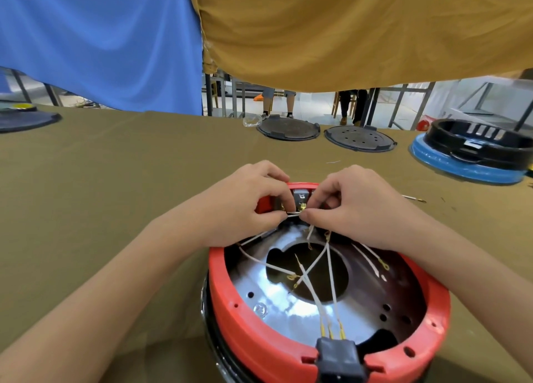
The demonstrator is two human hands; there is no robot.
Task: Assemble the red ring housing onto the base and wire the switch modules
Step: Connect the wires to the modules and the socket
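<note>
Housing: red ring housing (227, 302) sits centre-near on the desk (115, 166), open side up, seated on a dark base (205, 310) of which only a sliver shows at the left rim. Long axis runs near-to-far from the wearer; black connector block (340, 359) at the near rim, switch modules (301, 199) at the far rim, terminals facing in toward the shiny metal plate (277, 304).

Hands: left hand (248, 201) and right hand (354, 206) meet at the far rim, fingertips nearly touching. Both pinch a white wire (292, 214) just below the modules (thumb and forefinger each side). Whether its end is on a terminal cannot be told.

Wiring: several white leads (317, 264) w/ yellow ends cross loosely over the plate's centre opening; three run to the connector block.

Surroundings: two dark round lids (288, 129) at the far desk edge, a black housing on a blue ring (467, 169) far right, a loose wire (414, 198) right of the hands. Blue and mustard cloths (346, 30) hang beyond.
</note>
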